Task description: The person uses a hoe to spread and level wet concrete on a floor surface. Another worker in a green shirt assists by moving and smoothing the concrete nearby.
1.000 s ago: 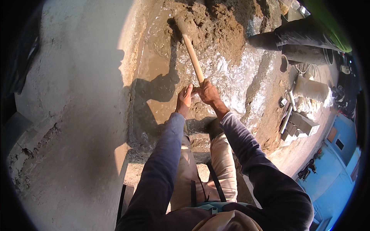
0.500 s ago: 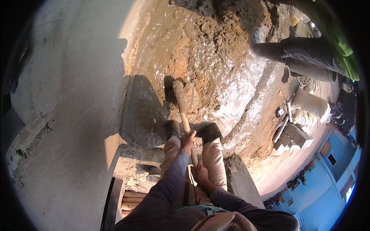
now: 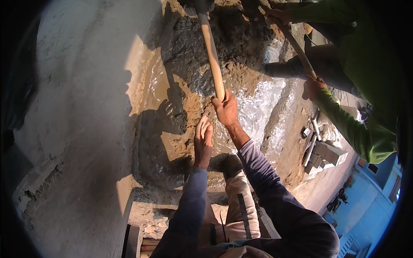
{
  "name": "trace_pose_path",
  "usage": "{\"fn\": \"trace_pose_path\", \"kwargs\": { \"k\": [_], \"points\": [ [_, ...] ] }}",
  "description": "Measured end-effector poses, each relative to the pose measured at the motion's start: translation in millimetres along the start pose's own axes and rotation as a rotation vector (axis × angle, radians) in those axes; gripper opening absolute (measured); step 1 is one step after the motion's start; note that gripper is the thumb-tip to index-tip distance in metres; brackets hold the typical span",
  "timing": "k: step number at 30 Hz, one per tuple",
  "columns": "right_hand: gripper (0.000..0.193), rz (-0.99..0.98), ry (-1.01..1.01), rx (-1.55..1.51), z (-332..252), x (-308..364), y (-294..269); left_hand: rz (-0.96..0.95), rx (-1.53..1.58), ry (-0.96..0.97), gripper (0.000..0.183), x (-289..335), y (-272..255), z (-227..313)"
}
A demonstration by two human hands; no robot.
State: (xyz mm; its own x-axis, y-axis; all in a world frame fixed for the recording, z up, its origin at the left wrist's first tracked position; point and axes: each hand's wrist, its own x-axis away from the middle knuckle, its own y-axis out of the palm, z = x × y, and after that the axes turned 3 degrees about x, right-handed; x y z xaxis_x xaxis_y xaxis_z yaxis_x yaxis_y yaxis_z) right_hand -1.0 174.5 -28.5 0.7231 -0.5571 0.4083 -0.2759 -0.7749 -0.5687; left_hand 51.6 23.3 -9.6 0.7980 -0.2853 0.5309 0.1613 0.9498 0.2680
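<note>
While the right hand (image 3: 226,109) grips a smooth wooden handle (image 3: 212,56), the left hand (image 3: 203,144) hangs open.

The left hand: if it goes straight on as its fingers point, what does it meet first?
Probably the wooden handle held by the right hand; depth is unclear, so wet mud might come first.

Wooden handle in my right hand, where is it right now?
In the head view, the wooden handle is at upper centre, running from your right hand up over the mud toward the top edge, left of the co-worker's handle.
</note>
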Motion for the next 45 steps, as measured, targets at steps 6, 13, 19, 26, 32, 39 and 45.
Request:
{"fn": "trace_pose_path", "kwargs": {
  "k": [6, 13, 19, 26, 32, 39, 45],
  "points": [
    [0.057, 0.131, 0.081, 0.198, -46, -162, 19, 0.158, -0.056, -0.390, 0.039, 125, -104, -145],
    [0.058, -0.080, 0.316, 0.439, 83, -167, -4, 0.160, -0.198, -0.592, 0.040, 194, -186, -137],
    [0.050, -0.191, 0.267, 0.389, 105, -93, -23, 0.238, -0.189, -0.483, 0.042, 154, -200, -111],
    [0.044, -0.137, 0.180, 0.550, 129, 21, -44, 0.020, -0.130, -0.384, 0.046, 88, -113, -86],
    [0.040, -0.141, 0.240, 0.475, 118, 199, -32, -0.107, 0.079, -0.601, 0.055, 68, -16, -101],
    [0.038, -0.432, 0.537, 0.417, 122, 379, -53, 0.241, 0.201, -0.900, 0.026, 99, 1, -153],
    [0.031, -0.253, 0.402, 0.361, 148, 331, -47, 0.077, 0.303, -0.742, 0.024, 49, 38, -85]
  ]
}}
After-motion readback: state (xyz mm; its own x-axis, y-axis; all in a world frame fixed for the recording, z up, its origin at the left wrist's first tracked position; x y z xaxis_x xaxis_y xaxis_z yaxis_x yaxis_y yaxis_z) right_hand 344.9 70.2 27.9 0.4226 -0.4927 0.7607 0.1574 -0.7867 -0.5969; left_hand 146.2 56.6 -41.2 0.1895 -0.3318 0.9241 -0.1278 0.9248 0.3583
